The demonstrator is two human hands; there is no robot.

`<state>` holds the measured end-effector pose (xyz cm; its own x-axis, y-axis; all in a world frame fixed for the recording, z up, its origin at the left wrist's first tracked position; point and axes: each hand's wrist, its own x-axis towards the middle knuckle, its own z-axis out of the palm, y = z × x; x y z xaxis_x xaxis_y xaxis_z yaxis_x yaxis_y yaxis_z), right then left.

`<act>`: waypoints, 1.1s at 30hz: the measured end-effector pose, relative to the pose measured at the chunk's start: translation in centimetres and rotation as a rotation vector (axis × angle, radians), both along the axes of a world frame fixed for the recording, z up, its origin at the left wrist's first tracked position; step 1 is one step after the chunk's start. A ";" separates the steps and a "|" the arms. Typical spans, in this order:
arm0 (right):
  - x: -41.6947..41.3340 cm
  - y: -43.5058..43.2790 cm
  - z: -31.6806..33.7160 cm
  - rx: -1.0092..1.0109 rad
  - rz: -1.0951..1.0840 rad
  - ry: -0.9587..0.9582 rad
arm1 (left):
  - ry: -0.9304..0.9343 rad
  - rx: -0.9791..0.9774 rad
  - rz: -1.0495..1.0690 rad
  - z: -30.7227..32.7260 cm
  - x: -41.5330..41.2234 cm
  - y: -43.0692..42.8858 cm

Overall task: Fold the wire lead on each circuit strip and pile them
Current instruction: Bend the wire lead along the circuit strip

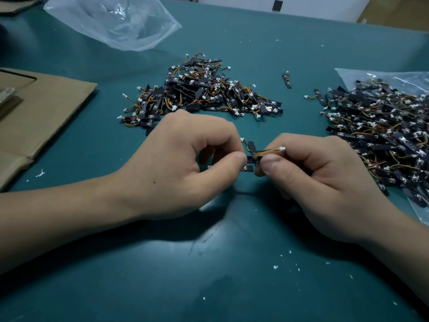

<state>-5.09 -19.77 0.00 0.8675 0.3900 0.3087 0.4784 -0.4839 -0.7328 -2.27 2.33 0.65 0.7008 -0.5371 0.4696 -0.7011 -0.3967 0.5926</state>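
My left hand [185,163] and right hand [320,180] pinch one strip [250,159], folding its wire [269,151]. Next I should drop it on the top-middle pile [199,94].

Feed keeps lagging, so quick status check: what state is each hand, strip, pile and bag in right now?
left hand: pinching the held strips.
right hand: pinching the held strips by the wire end.
held strips: bunched between both hands' fingertips.
wire lead: bent over, white plug sticking out free.
centre pile: loose heap on the table.
right pile: heaped on a flat plastic sheet.
clear bag: crumpled, apparently empty.
cardboard: lying flat.
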 end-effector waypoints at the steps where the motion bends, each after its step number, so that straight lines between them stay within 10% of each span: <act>1: 0.0 0.0 0.0 -0.014 -0.002 -0.006 | -0.012 0.016 -0.001 0.0 0.0 0.0; 33: -0.3 -0.1 0.3 -0.037 0.054 -0.067 | -0.039 0.077 -0.048 0.1 -0.2 0.0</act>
<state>-5.38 -19.87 0.26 0.8228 0.4476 0.3501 0.5518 -0.4822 -0.6804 -2.50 2.37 0.79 0.6558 -0.6051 0.4514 -0.7419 -0.4060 0.5337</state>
